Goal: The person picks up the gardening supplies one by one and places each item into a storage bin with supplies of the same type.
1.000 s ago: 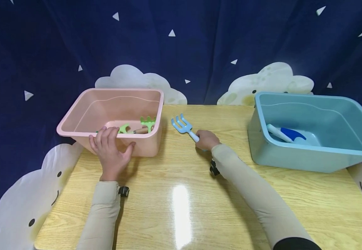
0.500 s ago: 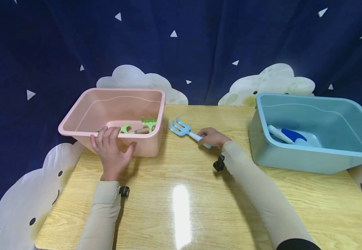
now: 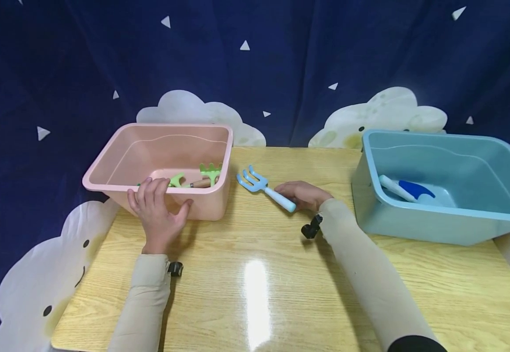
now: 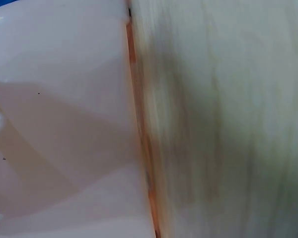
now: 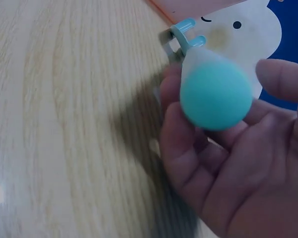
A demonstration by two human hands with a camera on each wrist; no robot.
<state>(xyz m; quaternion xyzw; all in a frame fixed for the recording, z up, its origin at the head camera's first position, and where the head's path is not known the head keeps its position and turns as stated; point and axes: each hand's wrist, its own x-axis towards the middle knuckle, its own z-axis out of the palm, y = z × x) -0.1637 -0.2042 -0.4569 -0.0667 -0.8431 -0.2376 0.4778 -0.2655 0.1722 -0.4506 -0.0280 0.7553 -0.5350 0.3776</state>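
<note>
A light-blue toy hand fork [image 3: 277, 197] lies slantwise on the table, tines toward the pink bin. Its whole handle shows in the head view. Close beside that handle is my right hand [image 3: 304, 194]. In the right wrist view the thumb [image 5: 283, 79] stands apart from the turquoise handle end [image 5: 216, 96], while bent fingers [image 5: 181, 141] lie alongside and behind it. My left hand [image 3: 158, 210] rests over the front rim of the pink bin [image 3: 202, 210], fingertips over the edge and thumb along the outer wall.
Inside the pink bin are a green rake head [image 3: 211, 172], another green piece [image 3: 177, 180] and a wooden handle [image 3: 200, 184]. A blue bin [image 3: 413, 222] at right holds a white handle [image 3: 397, 188] and a dark-blue blade [image 3: 416, 189]. Behind the table [image 3: 210, 293] hangs a dark-blue curtain [image 3: 281, 63].
The fork has swung and come down, its handle now uncovered. My right hand has drawn back to the right and loosened from the handle. My left hand stays on the rim.
</note>
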